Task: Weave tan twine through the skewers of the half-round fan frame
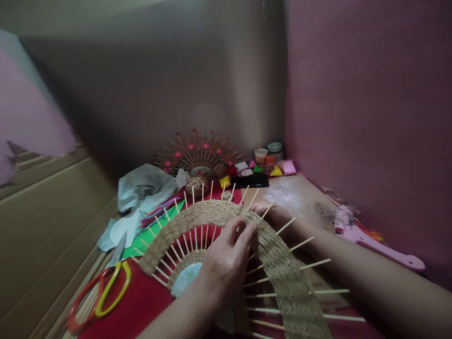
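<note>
A round woven piece point(282, 278) of jute cord wound over thin wooden sticks lies on a red cloth point(141, 301) in front of me. My left hand point(226, 261) rests on it near the middle, fingers pinched on the woven band at the top. My right hand point(275, 214) reaches behind the band's upper right edge, fingers curled on the weave among the stick ends; what they pinch is hidden.
Orange and yellow scissors point(99, 292) lie at the lower left. A finished stick fan with pink flowers point(196, 155) leans on the back wall, beside a jute ball point(197, 184), small cups point(261, 154), a black phone point(252, 180). A pink glue gun point(367, 240) lies right.
</note>
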Action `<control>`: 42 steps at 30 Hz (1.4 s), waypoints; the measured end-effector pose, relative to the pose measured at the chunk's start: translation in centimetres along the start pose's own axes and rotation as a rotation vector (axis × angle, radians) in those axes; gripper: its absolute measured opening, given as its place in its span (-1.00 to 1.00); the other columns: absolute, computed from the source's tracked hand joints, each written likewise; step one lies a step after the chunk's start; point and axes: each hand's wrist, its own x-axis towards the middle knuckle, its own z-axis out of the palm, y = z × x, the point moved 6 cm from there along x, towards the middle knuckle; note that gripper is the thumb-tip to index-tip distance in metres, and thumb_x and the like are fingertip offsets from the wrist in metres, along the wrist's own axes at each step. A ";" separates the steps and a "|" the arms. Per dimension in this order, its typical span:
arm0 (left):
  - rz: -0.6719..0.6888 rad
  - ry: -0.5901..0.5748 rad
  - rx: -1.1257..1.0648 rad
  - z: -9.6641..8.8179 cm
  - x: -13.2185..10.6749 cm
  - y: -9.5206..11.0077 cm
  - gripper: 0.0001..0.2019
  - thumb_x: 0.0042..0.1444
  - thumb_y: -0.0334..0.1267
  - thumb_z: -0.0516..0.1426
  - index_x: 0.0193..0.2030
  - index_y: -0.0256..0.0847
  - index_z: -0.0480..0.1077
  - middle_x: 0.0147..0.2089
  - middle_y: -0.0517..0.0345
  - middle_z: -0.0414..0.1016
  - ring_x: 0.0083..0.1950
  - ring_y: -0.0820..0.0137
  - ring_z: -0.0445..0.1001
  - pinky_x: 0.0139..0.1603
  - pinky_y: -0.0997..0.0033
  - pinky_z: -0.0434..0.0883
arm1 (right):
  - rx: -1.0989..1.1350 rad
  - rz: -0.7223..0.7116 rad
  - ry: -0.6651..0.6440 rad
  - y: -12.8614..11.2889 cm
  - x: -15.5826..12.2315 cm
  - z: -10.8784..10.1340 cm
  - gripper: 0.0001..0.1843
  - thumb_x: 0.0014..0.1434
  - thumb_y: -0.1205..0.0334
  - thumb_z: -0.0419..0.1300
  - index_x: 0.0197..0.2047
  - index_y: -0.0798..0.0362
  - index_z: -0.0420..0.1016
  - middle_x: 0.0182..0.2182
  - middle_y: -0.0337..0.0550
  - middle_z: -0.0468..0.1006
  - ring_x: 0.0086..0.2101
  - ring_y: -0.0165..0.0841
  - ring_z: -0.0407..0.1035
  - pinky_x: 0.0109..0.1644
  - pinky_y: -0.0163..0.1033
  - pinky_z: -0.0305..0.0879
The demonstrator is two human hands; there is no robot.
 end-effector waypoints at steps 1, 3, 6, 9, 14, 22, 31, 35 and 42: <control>0.002 -0.004 -0.019 -0.1 0.1 0.1 -0.56 0.10 -0.49 -0.02 0.15 -0.23 0.16 0.11 -0.14 0.16 -0.02 0.28 0.34 -0.13 0.26 0.45 | 0.081 0.018 -0.048 0.0 -0.1 0.0 -0.76 -0.19 0.34 0.06 -0.41 0.23 0.47 -0.58 -0.13 0.49 -0.50 -0.39 0.38 -0.39 -0.31 0.28; -0.003 0.000 -0.052 -0.5 0.3 0.3 -0.56 0.11 -0.48 -0.01 0.15 -0.26 0.16 0.11 -0.15 0.15 0.03 0.26 0.31 -0.08 0.24 0.43 | 0.251 0.074 -0.111 0.2 -0.3 -0.1 -0.76 -0.19 0.33 0.05 -0.42 0.22 0.45 -0.54 -0.11 0.50 -0.47 -0.35 0.40 -0.35 -0.27 0.30; -0.005 0.022 -0.083 -1.0 0.4 0.6 -0.58 0.12 -0.46 -0.01 0.15 -0.27 0.17 0.10 -0.15 0.16 0.07 0.25 0.27 -0.05 0.23 0.41 | 0.351 0.113 -0.112 0.5 -0.8 0.0 -0.79 -0.09 0.25 0.07 -0.41 0.19 0.44 -0.54 -0.15 0.50 -0.48 -0.37 0.40 -0.31 -0.24 0.31; 0.029 0.008 -0.108 -0.9 0.3 1.0 -0.58 0.13 -0.47 -0.02 0.16 -0.29 0.16 0.13 -0.16 0.14 0.14 0.25 0.21 0.02 0.22 0.38 | 0.347 0.068 -0.033 0.3 -1.7 0.7 -0.76 0.02 0.16 0.09 -0.40 0.17 0.46 -0.52 -0.18 0.49 -0.49 -0.43 0.37 -0.27 -0.28 0.30; 0.074 -0.003 -0.139 -1.0 0.5 1.9 -0.63 0.13 -0.46 -0.02 0.11 -0.30 0.21 0.15 -0.17 0.18 0.16 0.26 0.21 0.04 0.25 0.38 | 0.075 0.064 0.129 -1.0 -2.7 1.8 -0.90 -0.04 0.30 0.21 -0.43 0.16 0.49 -0.58 -0.23 0.46 -0.54 -0.47 0.33 -0.34 -0.34 0.28; -0.167 0.250 -0.127 -11.0 2.1 -4.5 -0.66 0.04 -0.41 0.11 -0.01 -0.14 0.36 -0.05 0.06 0.41 -0.04 0.33 0.39 0.01 0.26 0.35 | -0.041 0.093 0.004 -1.3 -1.4 0.5 -0.77 -0.21 0.37 0.25 -0.38 0.24 0.55 -0.54 -0.14 0.55 -0.58 -0.47 0.39 -0.49 -0.40 0.29; -0.853 -0.109 -0.957 -8.1 1.6 -19.5 -0.66 -0.10 -0.35 0.22 -0.11 -0.29 0.41 -0.25 0.01 0.51 -0.34 0.44 0.45 -0.25 0.41 0.38 | -0.031 0.190 -0.204 -0.5 -2.6 2.1 -0.70 -0.22 0.37 0.27 -0.32 0.26 0.56 -0.54 -0.14 0.57 -0.57 -0.45 0.40 -0.48 -0.40 0.32; -0.754 -0.607 -1.250 -1.8 -1.1 -16.6 -0.52 -0.05 -0.36 0.19 0.07 -0.26 0.29 -0.30 0.01 0.52 -0.30 0.41 0.48 -0.20 0.36 0.36 | -0.023 0.318 -0.303 0.1 -3.8 4.6 -0.69 -0.16 0.40 0.25 -0.25 0.27 0.55 -0.50 -0.15 0.56 -0.51 -0.46 0.42 -0.38 -0.42 0.34; -0.558 -1.058 -1.415 -0.4 -1.5 -9.6 -0.43 -0.02 -0.35 0.18 0.18 -0.12 0.18 -0.23 0.02 0.51 -0.16 0.30 0.46 -0.16 0.30 0.34 | 0.026 0.350 -0.326 1.4 -3.7 6.6 -0.62 -0.16 0.42 0.21 -0.19 0.30 0.52 -0.46 -0.12 0.55 -0.47 -0.44 0.42 -0.33 -0.39 0.34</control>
